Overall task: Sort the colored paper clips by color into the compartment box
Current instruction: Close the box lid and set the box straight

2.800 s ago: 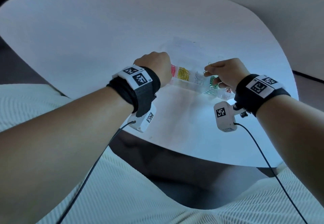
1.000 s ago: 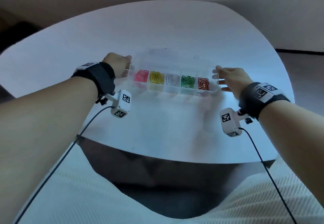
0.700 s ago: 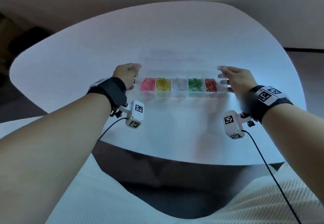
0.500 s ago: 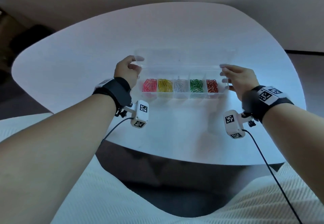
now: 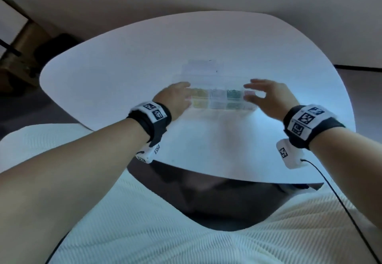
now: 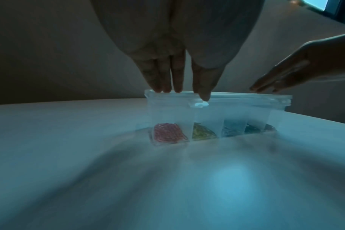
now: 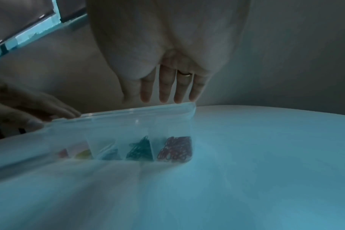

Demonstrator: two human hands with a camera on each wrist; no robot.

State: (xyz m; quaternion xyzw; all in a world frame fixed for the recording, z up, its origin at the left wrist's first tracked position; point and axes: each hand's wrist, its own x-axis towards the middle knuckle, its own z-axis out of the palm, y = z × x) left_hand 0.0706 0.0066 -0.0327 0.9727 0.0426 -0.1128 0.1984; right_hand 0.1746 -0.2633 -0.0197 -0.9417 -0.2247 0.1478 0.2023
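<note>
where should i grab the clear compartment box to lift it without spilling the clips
Take the compartment box by its two short ends, one hand from each side, kept level. It is long and narrow, and its lid is likely not latched yet, so an end-to-end hold looks steadiest.

Clear box (image 6: 217, 109) — pink (image 6: 167, 134), yellow (image 6: 202, 133), green (image 7: 141, 150), red clips (image 7: 176, 149) — white table (image 5: 124, 67)

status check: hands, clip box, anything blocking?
Left hand and right hand open, straight fingers on the lid. Compartment box on the table, clips sorted by color inside. Nothing in the way.
</note>
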